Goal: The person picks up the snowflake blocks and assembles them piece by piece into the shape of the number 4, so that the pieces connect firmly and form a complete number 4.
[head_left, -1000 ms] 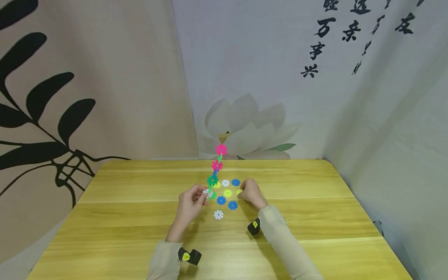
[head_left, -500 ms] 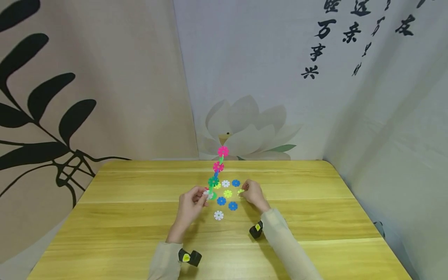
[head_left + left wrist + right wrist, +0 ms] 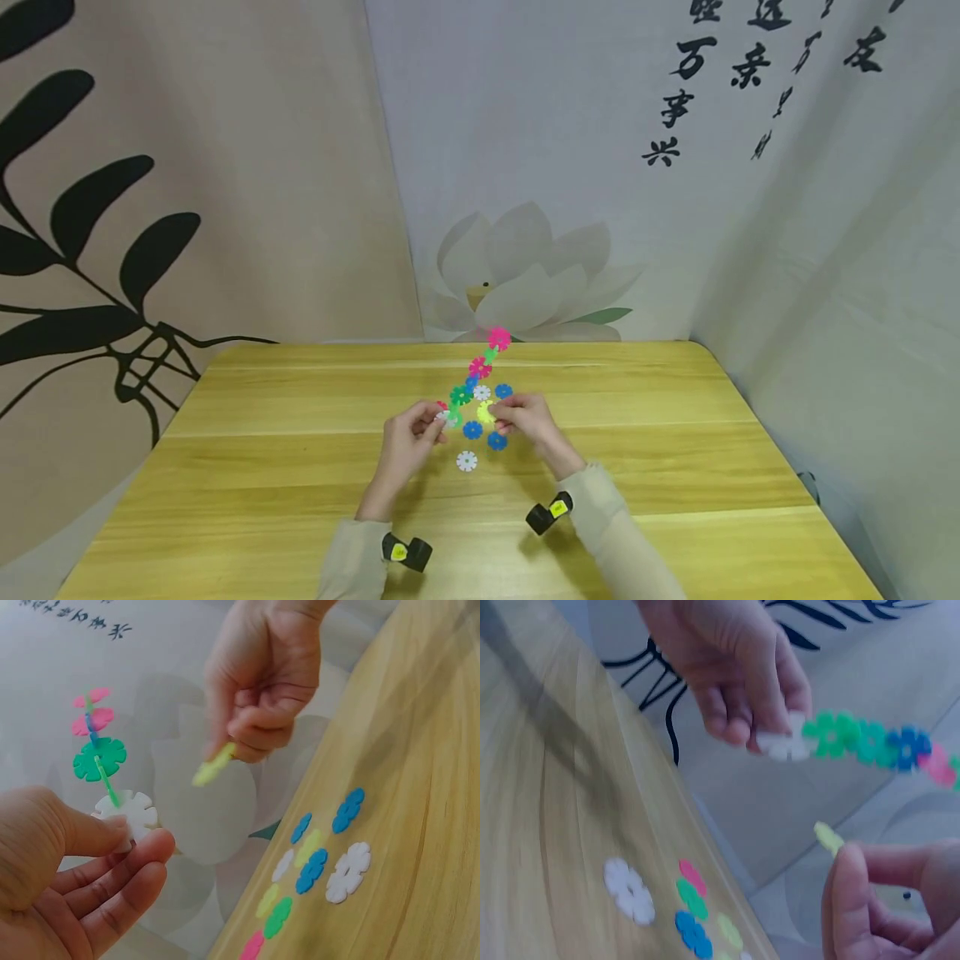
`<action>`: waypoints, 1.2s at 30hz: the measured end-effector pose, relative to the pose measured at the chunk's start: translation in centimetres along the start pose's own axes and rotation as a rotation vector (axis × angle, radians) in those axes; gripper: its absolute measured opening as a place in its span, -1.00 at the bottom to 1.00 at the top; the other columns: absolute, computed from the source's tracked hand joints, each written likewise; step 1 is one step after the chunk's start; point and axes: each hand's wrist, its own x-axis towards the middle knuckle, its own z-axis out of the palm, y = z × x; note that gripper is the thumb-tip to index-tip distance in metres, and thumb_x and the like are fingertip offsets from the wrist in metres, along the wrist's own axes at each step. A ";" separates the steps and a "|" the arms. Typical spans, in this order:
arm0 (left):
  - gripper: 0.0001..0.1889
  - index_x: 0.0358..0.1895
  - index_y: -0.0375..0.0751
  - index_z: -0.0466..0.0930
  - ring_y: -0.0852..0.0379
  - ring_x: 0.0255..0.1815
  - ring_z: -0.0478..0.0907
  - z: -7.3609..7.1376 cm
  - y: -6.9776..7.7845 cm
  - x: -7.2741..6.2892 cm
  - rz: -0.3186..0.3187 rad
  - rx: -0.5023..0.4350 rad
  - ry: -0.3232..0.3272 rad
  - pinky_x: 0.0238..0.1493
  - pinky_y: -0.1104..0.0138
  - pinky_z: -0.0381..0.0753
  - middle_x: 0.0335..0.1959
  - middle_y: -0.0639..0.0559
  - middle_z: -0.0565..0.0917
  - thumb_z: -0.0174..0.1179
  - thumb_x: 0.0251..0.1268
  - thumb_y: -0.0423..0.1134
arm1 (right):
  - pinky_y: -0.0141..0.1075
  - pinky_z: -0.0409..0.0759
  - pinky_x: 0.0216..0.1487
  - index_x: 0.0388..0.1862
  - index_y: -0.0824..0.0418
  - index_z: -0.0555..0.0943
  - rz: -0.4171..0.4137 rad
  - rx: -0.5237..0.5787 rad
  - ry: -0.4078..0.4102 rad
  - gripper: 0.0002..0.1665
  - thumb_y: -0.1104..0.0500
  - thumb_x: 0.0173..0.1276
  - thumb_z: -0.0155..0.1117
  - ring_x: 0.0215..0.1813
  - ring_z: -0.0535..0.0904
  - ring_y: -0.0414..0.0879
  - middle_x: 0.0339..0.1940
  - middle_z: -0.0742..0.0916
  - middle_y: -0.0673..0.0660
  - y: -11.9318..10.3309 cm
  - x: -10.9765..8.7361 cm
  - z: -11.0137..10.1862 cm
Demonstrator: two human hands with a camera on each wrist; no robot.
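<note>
Head view: left hand (image 3: 407, 446) pinches the white disc (image 3: 444, 419) at the near end of a disc chain (image 3: 480, 367), which slants away above the wooden table (image 3: 300, 500). Right hand (image 3: 534, 423) close by, thumb and finger nipping a yellow disc (image 3: 214, 765).

Left wrist view: past the white disc come bright green, darker green, blue, pink, green, pink. Yellow disc blurred, apart from the chain. Loose discs (image 3: 311, 871) lie on the table.

Right wrist view: yellow disc sticks out from the pinching fingertips; a loose white disc (image 3: 628, 891) lies flat, apart from its neighbours.
</note>
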 end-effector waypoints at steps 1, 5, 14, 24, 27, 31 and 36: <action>-0.93 -0.29 -0.43 0.58 0.13 -0.59 0.60 0.0 0.0 0.0 -0.004 -0.008 -0.001 -0.51 0.20 0.70 -0.50 -0.22 0.60 0.17 0.17 -0.57 | -0.51 0.59 -0.55 -0.30 0.57 0.56 0.003 0.008 -0.029 -0.78 0.35 0.23 0.26 -0.64 0.52 -0.27 -0.63 0.61 0.07 -0.2 -0.2 0.2; -0.94 -0.29 -0.46 0.57 0.11 -0.59 0.60 0.0 -0.1 0.0 -0.015 -0.032 -0.007 -0.46 0.06 0.68 -0.48 -0.29 0.60 0.16 0.18 -0.57 | -0.52 0.55 -0.59 -0.36 0.52 0.56 0.019 0.031 -0.120 -0.80 0.32 0.23 0.26 -0.65 0.49 -0.27 -0.65 0.60 0.04 -0.5 -0.9 1.0; -0.95 -0.30 -0.45 0.57 -0.07 -0.56 0.61 0.1 -0.2 -0.1 -0.041 -0.044 -0.021 -0.44 0.08 0.69 -0.48 -0.22 0.61 0.15 0.20 -0.56 | -0.55 0.49 -0.62 -0.51 0.27 0.50 0.039 0.103 -0.158 -0.84 0.30 0.28 0.20 -0.66 0.45 -0.29 -0.67 0.58 0.00 -0.8 -1.6 2.0; -0.95 -0.32 -0.47 0.62 -0.04 -0.56 0.62 0.1 -0.2 -0.2 -0.050 -0.022 0.002 -0.48 0.24 0.70 -0.49 -0.23 0.65 0.21 0.17 -0.51 | -0.60 0.42 -0.66 -0.50 0.28 0.48 0.097 0.125 -0.193 -0.85 0.31 0.26 0.17 -0.67 0.41 -0.31 -0.69 0.55 0.00 -0.5 -1.6 2.6; -0.94 -0.34 -0.50 0.62 -0.09 -0.56 0.63 0.0 -0.3 -0.3 -0.064 -0.032 0.012 -0.49 0.22 0.70 -0.50 -0.25 0.65 0.23 0.15 -0.51 | -0.60 0.41 -0.66 -0.50 0.26 0.49 0.108 0.130 -0.199 -0.85 0.31 0.27 0.17 -0.67 0.40 -0.31 -0.69 0.55 -0.01 -0.3 -1.7 2.8; -0.95 -0.36 -0.51 0.63 -0.06 -0.56 0.63 0.0 -0.3 -0.4 -0.095 -0.053 0.015 -0.49 0.27 0.70 -0.50 -0.22 0.64 0.24 0.14 -0.52 | -0.61 0.38 -0.67 -0.52 0.25 0.48 0.117 0.157 -0.199 -0.83 0.32 0.28 0.14 -0.68 0.39 -0.33 -0.69 0.55 -0.03 -0.1 -1.7 3.0; -0.96 -0.38 -0.49 0.63 0.08 -0.59 0.62 -0.1 -0.2 -0.4 -0.108 -0.056 0.002 -0.49 0.32 0.70 -0.53 -0.17 0.64 0.23 0.14 -0.53 | -0.61 0.35 -0.69 -0.55 0.25 0.48 0.131 0.179 -0.189 -0.82 0.35 0.27 0.11 -0.69 0.38 -0.33 -0.72 0.54 -0.03 -0.3 -2.0 3.0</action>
